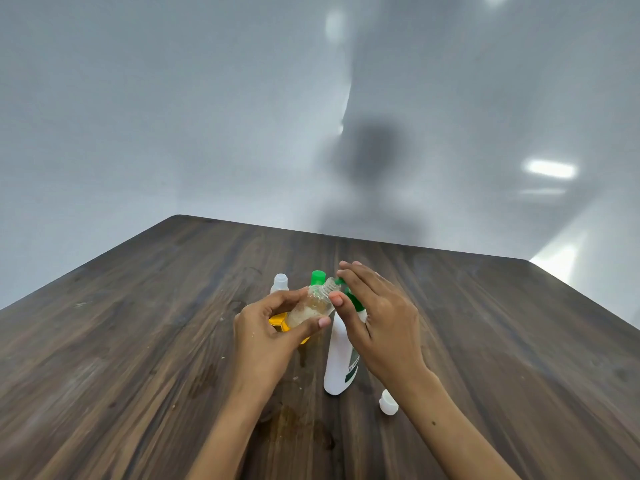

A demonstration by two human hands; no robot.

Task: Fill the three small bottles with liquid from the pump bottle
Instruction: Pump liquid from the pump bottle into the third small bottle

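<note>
The left hand (268, 327) grips a small clear bottle (313, 304), uncapped and tilted toward the green pump (348, 292) of the white pump bottle (341, 358) standing on the bench (138, 341). The right hand (377, 313) rests flat on the pump, fingers straight, arm reaching in from the lower right.

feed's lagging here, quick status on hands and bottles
Left hand grips open small bottle, tilted at pump nozzle. Right hand flat on pump bottle head. Loose white cap beside it; nothing in the way.
</note>
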